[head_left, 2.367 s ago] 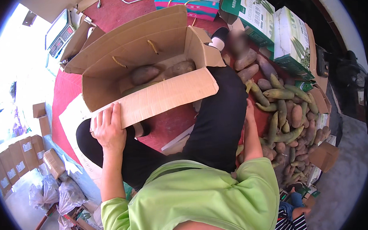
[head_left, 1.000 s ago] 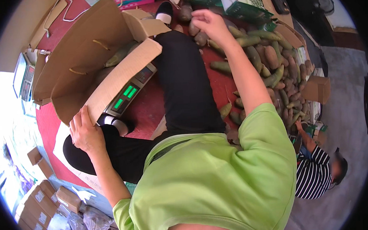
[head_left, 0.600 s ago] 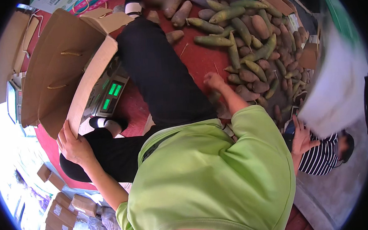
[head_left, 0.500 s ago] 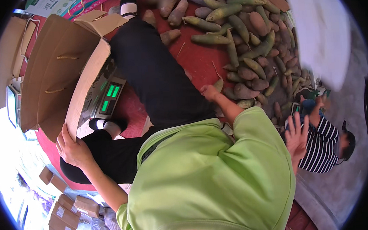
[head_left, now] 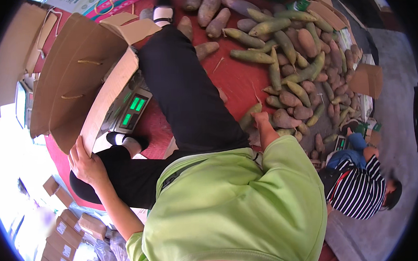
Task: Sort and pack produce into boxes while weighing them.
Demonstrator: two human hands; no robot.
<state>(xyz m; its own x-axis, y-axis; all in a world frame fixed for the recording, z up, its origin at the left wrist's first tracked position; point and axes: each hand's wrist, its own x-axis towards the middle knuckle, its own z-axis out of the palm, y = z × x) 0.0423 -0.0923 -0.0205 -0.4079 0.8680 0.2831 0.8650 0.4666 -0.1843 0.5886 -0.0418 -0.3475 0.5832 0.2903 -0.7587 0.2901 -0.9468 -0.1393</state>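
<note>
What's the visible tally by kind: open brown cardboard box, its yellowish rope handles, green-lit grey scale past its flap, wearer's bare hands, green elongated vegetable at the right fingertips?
Open brown cardboard box: 1
Yellowish rope handles: 2
Green-lit grey scale: 1
Bare left hand and bare right hand: 2
Green elongated vegetable: 1
Total: 7

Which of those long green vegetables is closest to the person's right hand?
The green vegetable between the right hand and the black trouser leg; the other green ones lie farther away.

Labelled brown cartons stand near translucent plastic bags.
</note>
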